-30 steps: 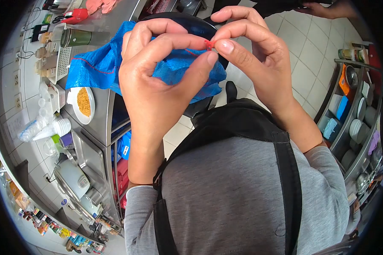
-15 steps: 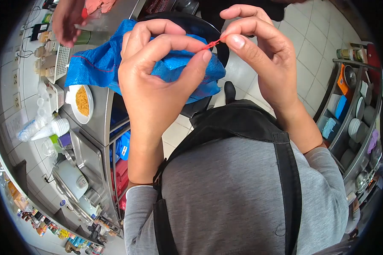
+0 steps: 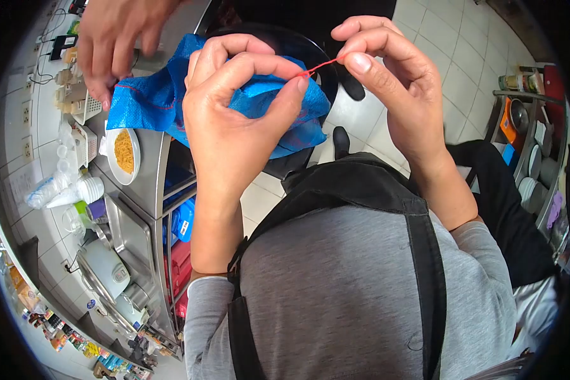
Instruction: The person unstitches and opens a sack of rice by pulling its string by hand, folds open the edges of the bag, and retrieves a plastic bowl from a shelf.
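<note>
Left hand point(image 3: 225, 117) pinching red string point(image 3: 326, 64), right hand point(image 3: 408, 101) pinching it further along, string stretched between them above blue woven bag point(image 3: 149, 104); bag partly on steel counter point(image 3: 152, 155) near white plate point(image 3: 128, 180) of orange-yellow crumbs point(image 3: 125, 151); another person's hand point(image 3: 123, 31) at bag's left edge, contact unclear; white tile floor point(image 3: 361, 123), shelving point(image 3: 531, 96) at right

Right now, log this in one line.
left hand: pinching red string | right hand: pinching same string | blue woven plastic: behind left hand | co-worker's hand: near blue plastic
</note>
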A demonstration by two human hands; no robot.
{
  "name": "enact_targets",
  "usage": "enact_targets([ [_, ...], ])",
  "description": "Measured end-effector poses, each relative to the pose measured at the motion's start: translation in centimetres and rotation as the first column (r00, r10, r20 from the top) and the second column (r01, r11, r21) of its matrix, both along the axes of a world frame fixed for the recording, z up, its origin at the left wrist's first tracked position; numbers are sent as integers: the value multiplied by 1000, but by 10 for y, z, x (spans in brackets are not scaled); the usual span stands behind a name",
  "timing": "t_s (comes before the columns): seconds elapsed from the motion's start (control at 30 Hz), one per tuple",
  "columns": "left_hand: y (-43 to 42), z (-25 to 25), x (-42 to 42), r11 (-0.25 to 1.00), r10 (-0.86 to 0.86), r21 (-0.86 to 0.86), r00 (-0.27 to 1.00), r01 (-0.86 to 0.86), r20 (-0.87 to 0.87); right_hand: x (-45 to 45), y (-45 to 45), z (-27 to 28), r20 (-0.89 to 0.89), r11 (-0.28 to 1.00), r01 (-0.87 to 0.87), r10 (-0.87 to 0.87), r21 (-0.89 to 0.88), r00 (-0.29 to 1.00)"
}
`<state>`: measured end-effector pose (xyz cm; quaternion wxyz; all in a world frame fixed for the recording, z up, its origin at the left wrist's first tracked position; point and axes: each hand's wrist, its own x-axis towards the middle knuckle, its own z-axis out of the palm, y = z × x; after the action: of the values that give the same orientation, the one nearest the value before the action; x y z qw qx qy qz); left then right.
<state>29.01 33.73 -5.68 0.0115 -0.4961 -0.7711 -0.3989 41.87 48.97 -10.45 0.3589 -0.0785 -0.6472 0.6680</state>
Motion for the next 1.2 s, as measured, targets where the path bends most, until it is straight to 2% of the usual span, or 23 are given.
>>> enact_targets([
  [0.23, -4, 1, 0, 999, -28, 26, 998, 27, 59, 3, -1, 1, -4, 1000, -22, 22, -21, 1000],
  [0.33, -3, -3, 0, 995, -22, 97, 993, 10, 119, 3, -2, 1, -7, 999, -35, 34, -40, 999],
  [0.57, -5, -3, 1, 998, -10, 63, 995, 4, 99, 8, -3, 5, -21, 993, -34, 32, -111, 999],
  [0.77, -2, -2, 4, 999, -11, 43, 995, 7, 98, 14, 0, 5, -8, 996, -16, 15, -89, 1000],
  [0.97, -1, -4, 6, 999, -10, 45, 995, 5, 101, 17, -1, 11, -21, 985, -47, 44, -165, 999],
  [1.17, -2, -3, 8, 999, 44, -17, 993, -43, 108, 18, 11, 17, -112, 963, -125, 100, -238, 989],
  [1.2, -1, -3, 9, 999, 43, -21, 993, -41, 109, 17, 13, 18, -75, 975, -88, 74, -202, 994],
])
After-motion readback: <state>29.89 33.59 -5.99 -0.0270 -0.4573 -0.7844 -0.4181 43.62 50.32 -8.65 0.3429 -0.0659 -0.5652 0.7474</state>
